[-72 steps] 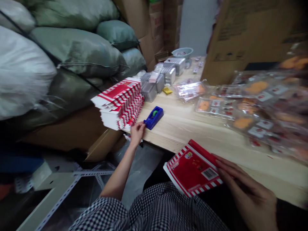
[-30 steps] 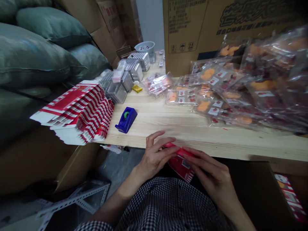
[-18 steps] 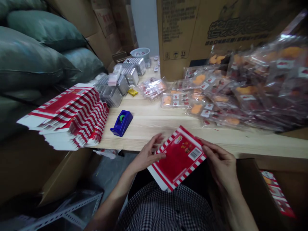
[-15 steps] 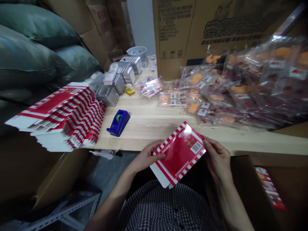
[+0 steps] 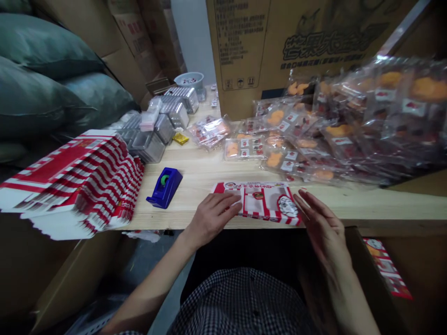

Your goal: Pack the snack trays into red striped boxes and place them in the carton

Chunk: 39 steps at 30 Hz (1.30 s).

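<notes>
A red-and-white striped carton (image 5: pixel 268 204) lies on the near edge of the wooden table, with printed windows and a round white picture facing up. My left hand (image 5: pixel 215 215) rests over the carton's left end, fingers stretched out and palm down. At the right end, my right hand (image 5: pixel 323 225) is open, its fingers extended close beside the carton; whether they touch it I cannot tell. Left of my hands sits a blue tape dispenser (image 5: pixel 165 188) with a green core. Beyond it, a thick stack of flat striped cartons (image 5: pixel 84 177) leans at the table's left end.
Clear bags with orange pieces (image 5: pixel 314 139) pile up on the right, before a large brown cardboard box (image 5: pixel 244 56). Clear plastic cases (image 5: pixel 150 144), a yellow packet (image 5: pixel 180 138) and a pale bowl (image 5: pixel 189 80) stand at the back left. An open box (image 5: pixel 352 260) at lower right holds another striped carton.
The carton, earlier held tilted above my lap with its red back showing, now lies on the table with its windowed face up. Both hands moved with it, and their fingers have loosened.
</notes>
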Motion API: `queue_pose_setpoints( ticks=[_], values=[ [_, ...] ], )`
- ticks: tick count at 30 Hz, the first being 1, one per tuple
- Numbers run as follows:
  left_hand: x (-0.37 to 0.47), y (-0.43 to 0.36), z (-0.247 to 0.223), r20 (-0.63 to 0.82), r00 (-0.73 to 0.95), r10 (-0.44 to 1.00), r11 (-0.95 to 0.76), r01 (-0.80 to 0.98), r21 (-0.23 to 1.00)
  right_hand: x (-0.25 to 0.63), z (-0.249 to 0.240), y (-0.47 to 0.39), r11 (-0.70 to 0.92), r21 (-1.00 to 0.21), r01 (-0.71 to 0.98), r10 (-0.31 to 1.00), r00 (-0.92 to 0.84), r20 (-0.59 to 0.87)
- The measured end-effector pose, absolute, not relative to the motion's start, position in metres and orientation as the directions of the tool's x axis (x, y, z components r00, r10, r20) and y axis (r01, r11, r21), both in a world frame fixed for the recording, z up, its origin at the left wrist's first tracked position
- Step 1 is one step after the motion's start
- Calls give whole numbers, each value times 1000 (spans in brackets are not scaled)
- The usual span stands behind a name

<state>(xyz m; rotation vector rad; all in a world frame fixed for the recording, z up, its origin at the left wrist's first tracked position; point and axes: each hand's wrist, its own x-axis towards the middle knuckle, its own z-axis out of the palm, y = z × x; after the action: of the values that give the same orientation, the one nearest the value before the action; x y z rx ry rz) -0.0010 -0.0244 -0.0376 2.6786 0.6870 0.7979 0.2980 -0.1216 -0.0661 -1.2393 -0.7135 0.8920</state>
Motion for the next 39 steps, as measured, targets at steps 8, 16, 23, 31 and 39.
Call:
queue_pose_setpoints(
  ticks=[8, 16, 23, 31, 39],
  values=[
    [-3, -29, -116, 359, 859, 366, -927, 304, 218, 283, -82, -96, 251, -699, 670, 968, -158, 196],
    [-21, -25, -37, 413, 613, 674, -711, 384, 589, 279, -37, -107, 315, -654, 688, 894, 15, 447],
    [-1, 53, -34, -115, 806, 580, -195, 275, 942, 261, -81, -72, 451, -365, 814, 878, -331, 347],
    [55, 148, -89, 168, 579, 798, -526, 533, 663, 253, -129, -46, 394, -363, 845, 919, -356, 169],
    [84, 192, -97, 306, 426, 851, -496, 462, 736, 263, -112, -49, 278, -668, 690, 950, -302, 83]
  ],
)
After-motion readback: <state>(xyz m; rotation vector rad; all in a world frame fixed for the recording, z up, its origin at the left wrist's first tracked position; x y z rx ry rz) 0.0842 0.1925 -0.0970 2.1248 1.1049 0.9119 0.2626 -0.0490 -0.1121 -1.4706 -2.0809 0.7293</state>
